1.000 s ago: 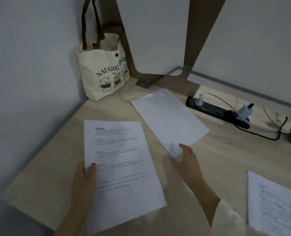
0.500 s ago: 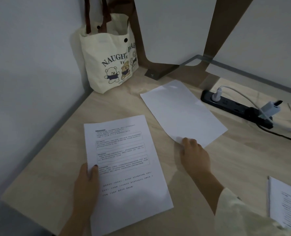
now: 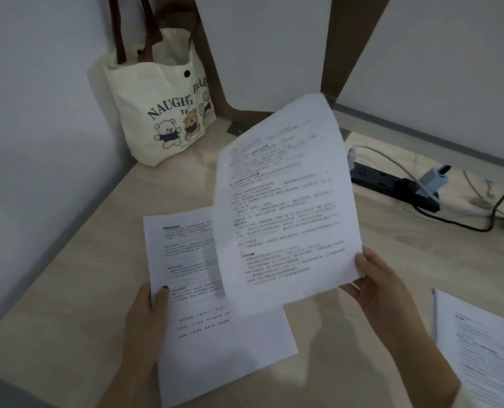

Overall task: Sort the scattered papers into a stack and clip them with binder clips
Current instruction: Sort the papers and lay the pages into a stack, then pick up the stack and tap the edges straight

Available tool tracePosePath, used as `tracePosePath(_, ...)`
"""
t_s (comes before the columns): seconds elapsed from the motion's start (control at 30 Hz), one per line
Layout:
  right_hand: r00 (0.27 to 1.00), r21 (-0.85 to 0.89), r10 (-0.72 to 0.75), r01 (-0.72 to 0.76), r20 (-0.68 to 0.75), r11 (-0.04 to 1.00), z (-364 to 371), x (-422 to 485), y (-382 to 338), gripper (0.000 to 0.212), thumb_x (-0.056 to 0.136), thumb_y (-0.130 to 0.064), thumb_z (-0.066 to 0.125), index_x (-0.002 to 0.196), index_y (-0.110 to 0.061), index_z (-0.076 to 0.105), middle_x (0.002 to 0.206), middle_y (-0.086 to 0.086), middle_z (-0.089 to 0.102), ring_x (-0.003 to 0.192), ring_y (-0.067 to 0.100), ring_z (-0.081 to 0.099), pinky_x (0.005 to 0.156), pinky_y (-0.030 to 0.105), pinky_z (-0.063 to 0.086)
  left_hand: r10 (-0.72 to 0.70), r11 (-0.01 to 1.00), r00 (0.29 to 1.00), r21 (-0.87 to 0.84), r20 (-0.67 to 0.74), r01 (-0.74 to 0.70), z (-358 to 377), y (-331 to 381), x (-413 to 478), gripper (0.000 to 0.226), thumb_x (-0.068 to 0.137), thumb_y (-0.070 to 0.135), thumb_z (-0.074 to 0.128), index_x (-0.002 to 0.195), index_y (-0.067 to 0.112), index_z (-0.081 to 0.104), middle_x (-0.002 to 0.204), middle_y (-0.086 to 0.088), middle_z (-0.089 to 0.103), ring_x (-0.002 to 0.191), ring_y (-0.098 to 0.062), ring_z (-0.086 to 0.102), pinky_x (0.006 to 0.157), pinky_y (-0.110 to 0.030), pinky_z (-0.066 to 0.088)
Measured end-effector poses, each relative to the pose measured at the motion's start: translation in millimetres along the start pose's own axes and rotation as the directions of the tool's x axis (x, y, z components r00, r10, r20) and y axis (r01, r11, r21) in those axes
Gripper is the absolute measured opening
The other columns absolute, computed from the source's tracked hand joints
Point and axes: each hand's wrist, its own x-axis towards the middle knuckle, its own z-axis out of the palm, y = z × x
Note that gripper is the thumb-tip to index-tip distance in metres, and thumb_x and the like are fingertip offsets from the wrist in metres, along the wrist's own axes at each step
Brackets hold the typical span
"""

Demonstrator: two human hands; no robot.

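A printed sheet (image 3: 221,343) lies on the wooden desk (image 3: 77,295), and my left hand (image 3: 144,322) holds its left edge with the thumb on top. My right hand (image 3: 383,293) pinches the lower right corner of a second printed sheet (image 3: 289,207). That sheet is lifted off the desk, text side toward me, and hangs over the upper right part of the first sheet. Another printed sheet (image 3: 486,346) lies at the right edge of the view. No binder clip is in view.
A cream tote bag (image 3: 159,113) with bear pictures stands in the far left corner against the wall. A black power strip (image 3: 392,187) with a white plug, an adapter and cables lies along the back right.
My right hand has picked the far sheet up from the desk, turned it printed side up and carried it left over the first sheet. My left hand keeps its hold.
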Motion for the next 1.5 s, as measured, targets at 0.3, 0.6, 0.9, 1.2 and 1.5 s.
tracePosePath(0.3,0.928,-0.164,0.193,-0.255,-0.319,0.953,-36,-21,71,0.02,0.094,-0.008,0.042,0.094,-0.007,0.061,0.088,0.013,0.062,0.077,0.027,0.059,0.062,0.033,0.051,-0.048,0.979,0.986,-0.188,0.162,0.079,35,7,-27,0.014,0.095,0.024,0.048,0.087,0.017,0.058,0.094,-0.01,0.066,0.09,-0.029,0.063,0.081,-0.046,0.049)
tracePosePath(0.6,0.951,-0.419,0.086,-0.211,-0.297,0.883,-34,-37,93,0.026,0.091,-0.002,0.04,0.094,-0.014,0.063,0.08,0.005,0.066,0.069,0.018,0.059,0.059,0.031,0.041,-0.078,0.947,0.978,-0.293,0.193,0.133,63,19,-52,0.024,0.096,0.037,0.04,0.112,0.023,0.053,0.108,0.004,0.061,0.101,-0.019,0.058,0.094,-0.04,0.045)
tracePosePath(0.9,0.995,-0.734,-0.006,-0.068,-0.098,0.676,-50,-50,96,0.043,0.086,0.004,0.042,0.116,-0.019,0.06,0.089,-0.003,0.061,0.074,0.004,0.054,0.057,0.006,0.04,-0.002,0.975,0.99,-0.218,0.138,0.032,75,23,-64,0.019,0.094,0.02,0.048,0.112,0.019,0.043,0.093,0.013,0.053,0.087,-0.011,0.054,0.066,-0.022,0.042)
tracePosePath(1.2,0.996,-0.676,0.052,-0.088,-0.073,0.732,-86,-51,82,0.036,0.09,-0.021,0.055,0.126,-0.023,0.049,0.11,-0.001,0.052,0.098,0.014,0.054,0.073,0.019,0.042,0.107,0.938,0.969,-0.344,0.221,-0.025,79,57,-104,0.027,0.092,0.005,0.05,0.111,0.024,0.053,0.099,0.015,0.065,0.084,0.004,0.064,0.074,-0.016,0.051)
tracePosePath(1.5,0.979,-0.215,0.066,-0.108,-0.193,0.971,-145,-80,25,0.025,0.092,-0.021,0.052,0.117,-0.023,0.058,0.107,-0.004,0.068,0.096,0.016,0.065,0.084,0.035,0.053,0.204,0.943,0.851,-0.332,0.484,-0.037,128,110,-164,0.029,0.09,0.014,0.057,0.119,0.018,0.056,0.111,0.001,0.07,0.101,-0.017,0.067,0.086,-0.037,0.054)
